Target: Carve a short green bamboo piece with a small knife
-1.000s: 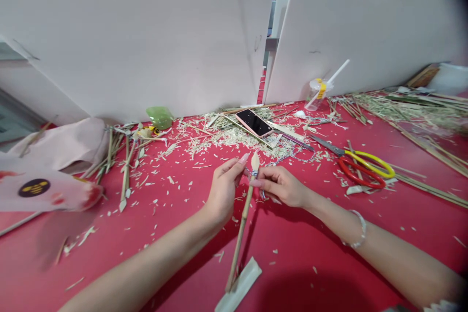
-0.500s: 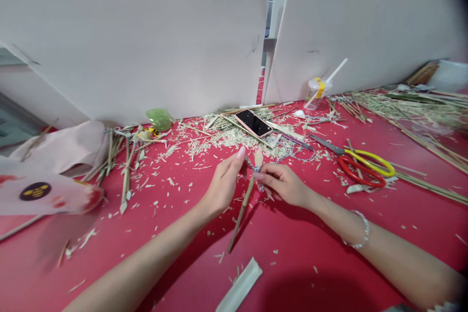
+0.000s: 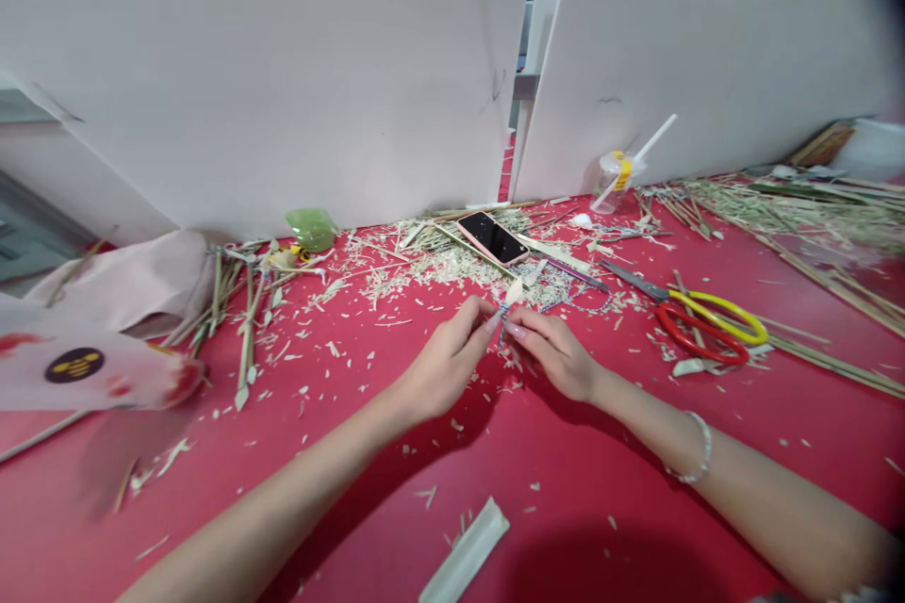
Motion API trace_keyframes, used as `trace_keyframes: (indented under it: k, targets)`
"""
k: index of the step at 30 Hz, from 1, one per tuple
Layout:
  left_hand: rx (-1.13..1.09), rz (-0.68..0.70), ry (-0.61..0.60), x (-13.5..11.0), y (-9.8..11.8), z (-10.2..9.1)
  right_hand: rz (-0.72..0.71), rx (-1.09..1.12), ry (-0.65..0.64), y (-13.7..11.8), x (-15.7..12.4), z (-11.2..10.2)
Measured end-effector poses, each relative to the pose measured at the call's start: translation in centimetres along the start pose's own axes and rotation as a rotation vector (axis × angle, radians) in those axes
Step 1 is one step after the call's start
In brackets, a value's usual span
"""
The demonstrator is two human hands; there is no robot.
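Note:
Close together over the table's middle, my left hand [image 3: 452, 358] and my right hand [image 3: 558, 356] have their fingers closed around the upper part of a thin plant stick. Its pale, leaf-shaped tip [image 3: 515, 289] pokes up between them. A blue-and-white string [image 3: 503, 311] is wound below that tip, and a bit of it hangs between the fingers of both hands. The stick's lower part does not show now. Scissors [image 3: 679, 301] with one red and one yellow handle lie beyond my right hand. A phone [image 3: 493, 238] rests on shavings behind both hands.
Scraps litter the red table [image 3: 368, 528]. White boards [image 3: 283, 85] stand along the back. A plastic cup [image 3: 614, 184] with a straw is near them. Plant stalks [image 3: 820, 217] spread at right; cut sticks [image 3: 246, 339] and a pink cloth [image 3: 134, 283] lie left. A pale strip [image 3: 467, 551] lies in front.
The stick's long brown lower end, which pointed toward me, has gone out of sight. My left fingers have closed in at the string beside my right fingers.

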State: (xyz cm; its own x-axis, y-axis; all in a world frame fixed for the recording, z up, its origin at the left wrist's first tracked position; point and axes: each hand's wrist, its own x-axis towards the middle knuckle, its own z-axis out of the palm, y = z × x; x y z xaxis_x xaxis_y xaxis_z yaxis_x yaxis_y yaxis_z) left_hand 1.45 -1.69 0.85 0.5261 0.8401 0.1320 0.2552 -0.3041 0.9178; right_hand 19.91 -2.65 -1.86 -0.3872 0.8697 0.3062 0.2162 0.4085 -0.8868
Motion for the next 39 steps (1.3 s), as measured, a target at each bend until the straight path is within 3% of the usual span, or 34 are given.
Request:
trace_keyframes:
  k: [8,17,20,25,28,32,39]
  targets:
    - [0.353,0.161,0.041,-0.6,0.8,-0.2,-0.122,-0.131,-0.057,0.8,0.0,0.4]
    - [0.471,0.29,0.045,-0.5,0.0,-0.4,-0.104,-0.164,-0.026,0.8,0.1,0.2]
    - [0.493,0.322,0.052,-0.5,-0.2,-0.4,-0.024,-0.034,0.008,0.9,0.0,0.3]
    - [0.526,0.331,0.055,-0.4,-0.1,-0.5,0.173,0.503,0.151,1.0,0.2,0.6]
    - [0.558,0.325,0.076,-0.5,-0.1,-0.6,0.23,0.69,0.188,0.5,0.5,0.6]
    - [0.612,0.349,0.06,-0.5,-0.2,-0.7,0.251,0.784,0.176,0.2,0.6,0.6]
    - [0.695,0.394,0.029,-0.6,-0.5,-0.9,0.23,0.725,0.145,0.6,0.5,0.7]
